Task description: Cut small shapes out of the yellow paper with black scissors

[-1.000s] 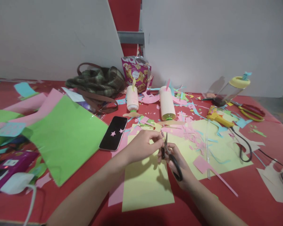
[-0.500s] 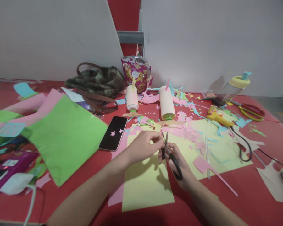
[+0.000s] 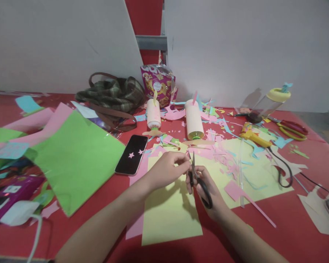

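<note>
- Right hand shows the only clear change since the earlier frame: its curled fingers shift slightly rightward, and the black-handled scissors shift a little with them; elsewhere we note almost no movement.
- Scissors sit in the right hand, fingers wrapped about the handles. We read the long axis as running away from the wearer, tips forward and a little left, one handle loop back toward the right wrist.
- Left hand comes in from the left, thumb and fingers pinched together. We see a pinkish sliver at those fingertips and judge it held, though it is too small to be sure.
- Key relation: left fingertips lie just left of the blades, about level with them. We cannot tell whether sliver and blades touch; the blades look slightly parted.
- Both hands hang over the upper part of a pale yellow sheet, which overlaps a pink sheet on its left.
- Left hand is the nearer to the phone, where we count two pink stars; right hand is nearer the pink strip.
</note>
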Demonstrator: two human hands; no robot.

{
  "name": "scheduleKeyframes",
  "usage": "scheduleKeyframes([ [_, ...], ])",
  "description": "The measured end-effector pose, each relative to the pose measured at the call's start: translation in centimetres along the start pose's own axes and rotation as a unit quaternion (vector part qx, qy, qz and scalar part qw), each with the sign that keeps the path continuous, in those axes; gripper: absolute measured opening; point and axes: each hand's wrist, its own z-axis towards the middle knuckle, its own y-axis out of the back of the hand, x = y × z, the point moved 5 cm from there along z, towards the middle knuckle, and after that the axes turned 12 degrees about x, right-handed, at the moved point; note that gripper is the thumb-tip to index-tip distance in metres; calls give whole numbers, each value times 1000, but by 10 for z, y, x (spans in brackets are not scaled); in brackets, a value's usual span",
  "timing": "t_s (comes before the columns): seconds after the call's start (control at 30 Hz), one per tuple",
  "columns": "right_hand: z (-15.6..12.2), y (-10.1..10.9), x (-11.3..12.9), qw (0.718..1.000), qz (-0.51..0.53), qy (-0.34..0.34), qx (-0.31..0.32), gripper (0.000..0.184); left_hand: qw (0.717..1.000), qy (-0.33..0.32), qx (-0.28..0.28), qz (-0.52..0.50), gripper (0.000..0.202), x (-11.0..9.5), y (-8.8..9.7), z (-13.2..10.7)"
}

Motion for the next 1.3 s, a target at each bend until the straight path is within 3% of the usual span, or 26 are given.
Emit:
scheduleKeyframes([
  [1.3,2,-6,0,999,8,-49,-5,34,992,37,77,95,17,-4,17,-6],
])
